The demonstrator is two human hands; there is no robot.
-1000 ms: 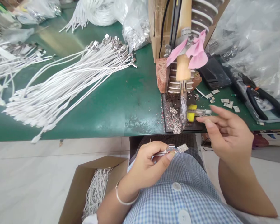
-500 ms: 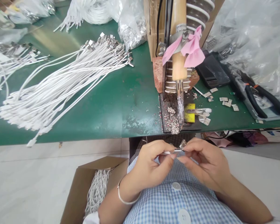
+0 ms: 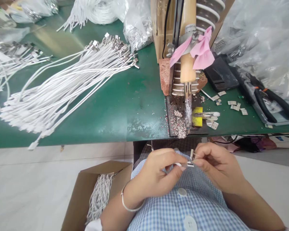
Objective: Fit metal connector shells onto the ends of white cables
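Note:
My left hand [image 3: 156, 171] pinches the end of a thin white cable just below the green table's edge, over my checked shirt. My right hand [image 3: 215, 166] meets it and pinches a small metal connector shell [image 3: 191, 159] at that cable's tip. Both hands are closed in a pinch and touch each other at the shell. Straight above them, a soldering iron [image 3: 188, 80] with a wooden handle and a pink rag hangs tip-down over a dark plate [image 3: 174, 110] littered with solder bits and a yellow sponge [image 3: 197, 116].
A big bundle of white cables with metal ends [image 3: 69, 86] lies on the green table [image 3: 125, 106]. Loose metal shells [image 3: 234, 106], pliers [image 3: 272, 99] and plastic bags [image 3: 262, 41] lie at the right. A cardboard box [image 3: 86, 195] of cables stands on the floor at my left.
My right hand came down from the table's edge to my left hand and took hold of the metal shell at the cable tip. The shell now stands turned upright.

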